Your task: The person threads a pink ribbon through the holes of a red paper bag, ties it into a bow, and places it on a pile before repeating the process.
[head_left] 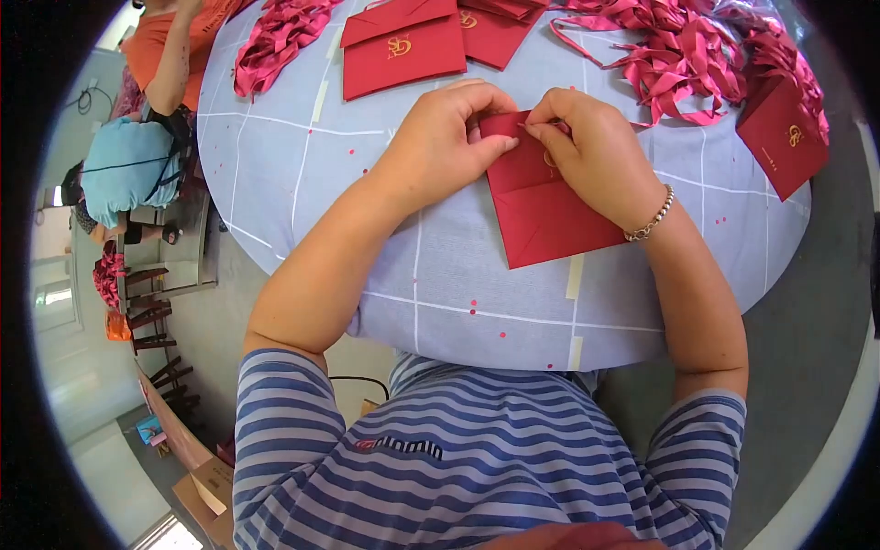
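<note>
A red paper bag (550, 215) with a gold logo lies flat before me, its top edge between my hands. My left hand (449, 137) holds the bag's upper left edge between thumb and fingers. At the bag's top, my right hand (591, 147), with a beaded bracelet on the wrist, pinches something small; it may be a ribbon end, but my fingers partly hide it. Other red bags (403, 55) are stacked beyond my left hand. A heap of red ribbons (678, 69) lies beyond my right hand.
The round table has a checked cloth (458, 312). More ribbons (280, 46) are at its far left, and another red bag (786, 137) with ribbons is at the right edge. Past the table on the left are a person in orange (151, 55) and a person in light blue (128, 170).
</note>
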`<state>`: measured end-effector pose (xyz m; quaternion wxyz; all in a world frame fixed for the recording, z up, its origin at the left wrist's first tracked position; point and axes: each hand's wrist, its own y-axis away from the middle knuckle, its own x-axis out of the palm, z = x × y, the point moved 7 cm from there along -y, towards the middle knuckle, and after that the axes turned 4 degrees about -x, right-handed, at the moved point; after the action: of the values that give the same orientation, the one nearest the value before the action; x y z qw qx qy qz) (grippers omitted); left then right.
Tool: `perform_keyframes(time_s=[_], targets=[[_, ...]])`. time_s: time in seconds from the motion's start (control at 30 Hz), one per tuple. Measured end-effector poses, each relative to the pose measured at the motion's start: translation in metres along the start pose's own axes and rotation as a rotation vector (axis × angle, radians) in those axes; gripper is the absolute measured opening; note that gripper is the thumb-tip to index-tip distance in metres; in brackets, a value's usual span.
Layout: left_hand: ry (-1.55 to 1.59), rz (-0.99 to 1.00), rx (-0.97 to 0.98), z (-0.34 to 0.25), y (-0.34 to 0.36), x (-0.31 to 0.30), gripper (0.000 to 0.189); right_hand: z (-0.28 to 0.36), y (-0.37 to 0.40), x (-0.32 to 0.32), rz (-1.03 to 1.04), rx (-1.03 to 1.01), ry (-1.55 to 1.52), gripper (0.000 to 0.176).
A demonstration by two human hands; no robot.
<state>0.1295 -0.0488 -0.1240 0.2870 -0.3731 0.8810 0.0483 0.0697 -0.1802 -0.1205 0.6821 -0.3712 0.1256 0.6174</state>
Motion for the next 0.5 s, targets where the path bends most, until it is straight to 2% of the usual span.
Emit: perform_keyframes(time_s=[0.13, 0.2, 0.33, 0.47, 0.5], targets=[[-0.020, -0.008, 0.016, -0.004, 0.001, 0.005, 0.021, 0.002, 0.000, 0.000, 0.034, 0.093, 0.124, 0.008], [-0.122, -0.040, 0.089, -0.008, 0.002, 0.007, 0.021, 0.009, 0.000, 0.003, 0.024, 0.073, 0.218, 0.009], [-0.129, -0.050, 0.101, -0.010, 0.002, 0.007, 0.020, 0.027, 0.005, 0.011, -0.040, -0.022, 0.419, 0.011], [-0.032, -0.011, -0.020, -0.004, 0.003, 0.013, 0.022, 0.021, 0.004, 0.002, -0.038, -0.049, 0.353, 0.006], [0.004, -0.002, -0.059, -0.002, 0.003, 0.015, 0.023, 0.014, 0.002, 0.002, 0.047, -0.008, 0.340, 0.007]])
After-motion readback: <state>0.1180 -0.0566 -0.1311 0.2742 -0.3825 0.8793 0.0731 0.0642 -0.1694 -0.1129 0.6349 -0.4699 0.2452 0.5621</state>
